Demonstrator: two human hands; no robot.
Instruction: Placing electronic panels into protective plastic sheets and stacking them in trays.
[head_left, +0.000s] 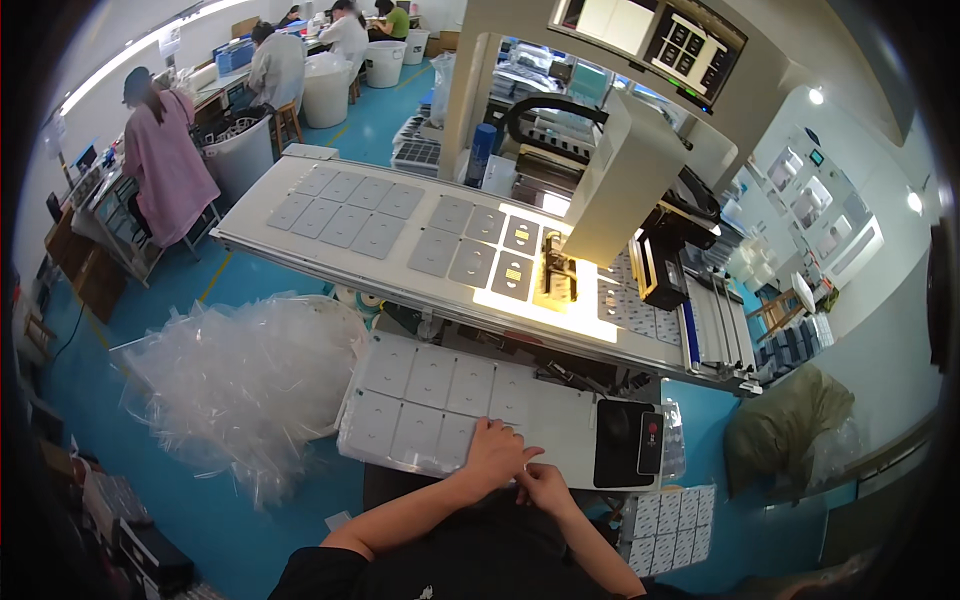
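My left hand (497, 452) lies over the near right part of a sheet of grey rectangular panels (420, 428), its fingertips at a panel and its thumb stretched out to the right. The sheet rests on a white work board (560, 425) in front of me. Close beside the left thumb, at the board's near edge, my right hand (544, 488) has its fingers curled together; whatever is in them is hidden. Behind the board, a machine's long white bed (330, 262) carries more grey panels. A machine head (558, 270) stands over the brightly lit part of that bed.
A black pad (622, 440) with a dark device (650, 443) sits at the board's right end. Left of the board is a large heap of clear plastic film (240, 385). Patterned sheets (668, 530) lie low on the right, near a green sack (790, 425). Other people work at far-left tables.
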